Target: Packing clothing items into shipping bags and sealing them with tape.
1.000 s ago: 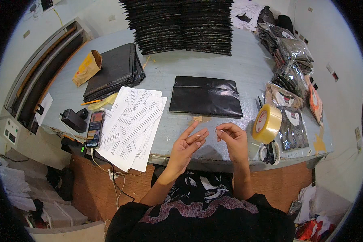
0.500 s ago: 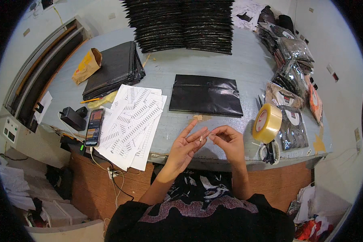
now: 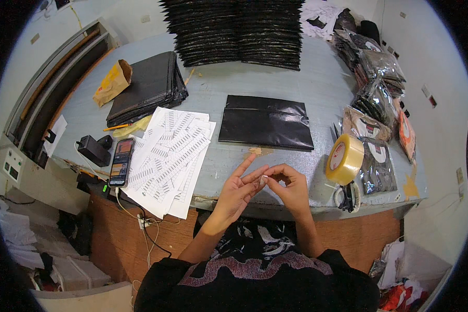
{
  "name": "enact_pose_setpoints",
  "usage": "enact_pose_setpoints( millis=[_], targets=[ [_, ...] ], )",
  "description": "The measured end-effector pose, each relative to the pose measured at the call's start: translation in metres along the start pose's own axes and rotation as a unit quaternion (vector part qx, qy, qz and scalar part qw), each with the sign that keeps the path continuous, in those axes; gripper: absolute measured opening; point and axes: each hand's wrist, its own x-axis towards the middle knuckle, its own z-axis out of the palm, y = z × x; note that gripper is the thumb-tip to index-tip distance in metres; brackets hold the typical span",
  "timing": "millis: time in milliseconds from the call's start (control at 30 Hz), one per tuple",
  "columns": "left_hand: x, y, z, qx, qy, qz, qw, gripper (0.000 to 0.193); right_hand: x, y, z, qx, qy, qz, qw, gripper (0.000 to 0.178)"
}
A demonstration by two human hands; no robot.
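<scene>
My left hand (image 3: 235, 193) and my right hand (image 3: 292, 191) meet over the table's near edge. Thumb and fingers of the right hand pinch a small white scrap (image 3: 263, 180), too small to name exactly. The left hand's thumb and bent fingers close on the same scrap, while its index finger points away from me. Just beyond that fingertip is a tan patch (image 3: 256, 151); whether it is on the finger or the table I cannot tell. A flat, folded black plastic bag (image 3: 266, 124) lies past both hands, touched by neither.
Left are printed paper sheets (image 3: 166, 161), a phone (image 3: 121, 162), a black adapter (image 3: 94, 150) and stacked black bags (image 3: 145, 86) with a brown paper bag (image 3: 114, 83). Right are a tape roll (image 3: 345, 159), scissors (image 3: 347, 196) and clear packages (image 3: 377, 166). Tall black stacks (image 3: 234, 34) stand behind.
My right hand has shifted slightly left, closer to my left fingers. The white scrap, a thin pointed sliver before, now looks bunched between the fingertips. The black bag lies where it was.
</scene>
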Motion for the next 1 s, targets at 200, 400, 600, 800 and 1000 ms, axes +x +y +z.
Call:
enact_pose_setpoints(
  millis=[200,400,600,800,1000],
  targets=[
    [0.0002,0.0006,0.0034,0.005,0.023,-0.004,1.0,0.063,0.0004,-0.0032,0.0015,-0.016,0.013,-0.004,1.0,0.011],
    [0.0001,0.0017,0.0051,0.01,0.015,0.001,1.0,0.063,-0.0002,0.0002,0.0011,-0.041,0.016,-0.005,0.999,0.012],
    [-0.0002,0.0012,0.0033,0.01,0.008,0.002,1.0,0.062,-0.0004,0.0004,0.0023,-0.033,0.027,-0.018,0.999,0.011],
    [0.0002,0.0017,0.0071,0.016,0.024,-0.004,1.0,0.063,-0.0003,-0.0003,0.0038,-0.024,0.027,-0.011,0.999,0.011],
    [-0.0004,0.0017,0.0074,0.009,0.018,0.001,1.0,0.064,-0.0008,0.0004,0.0024,-0.038,0.019,-0.012,0.999,0.011]
  ],
)
